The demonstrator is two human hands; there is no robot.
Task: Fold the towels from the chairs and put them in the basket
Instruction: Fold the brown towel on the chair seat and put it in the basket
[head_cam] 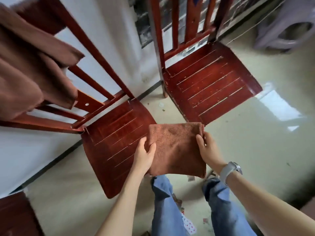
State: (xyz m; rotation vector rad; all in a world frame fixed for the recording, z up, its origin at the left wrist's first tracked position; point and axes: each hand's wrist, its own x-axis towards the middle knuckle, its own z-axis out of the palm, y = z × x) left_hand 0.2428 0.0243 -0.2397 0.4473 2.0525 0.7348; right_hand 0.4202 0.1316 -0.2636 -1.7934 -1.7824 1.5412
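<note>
- Here a folded brown towel (pixel 177 149) is held up in the air between both hands, in front of the person and above the gap between two chairs; its top edge is a neat fold and its lower edge hangs just above the knees.
- The left hand (pixel 144 155) grips the towel's left edge, thumb curled over the front face and the other fingers hidden behind the cloth.
- The right hand (pixel 207 149) pinches the right edge near the top corner, thumb on the front, fingers wrapped round the back; a pale wristwatch (pixel 230 170) sits on that wrist.
- Below the towel are the person's legs in blue jeans (pixel 221 210).
- The nearer red wooden chair (pixel 115 145) stands to the left, its slatted seat bare and partly behind the towel.
- A second brown towel (pixel 30 68), unfolded, is draped over that chair's backrest at upper left.
- Another red chair (pixel 209 82) stands further back on the right with a bare seat.
- Both chairs rest on a glossy pale floor (pixel 255 142) beside a white wall (pixel 110 31).
- A blurred greyish object (pixel 288 26) sits at the far upper right; what it is cannot be told.
</note>
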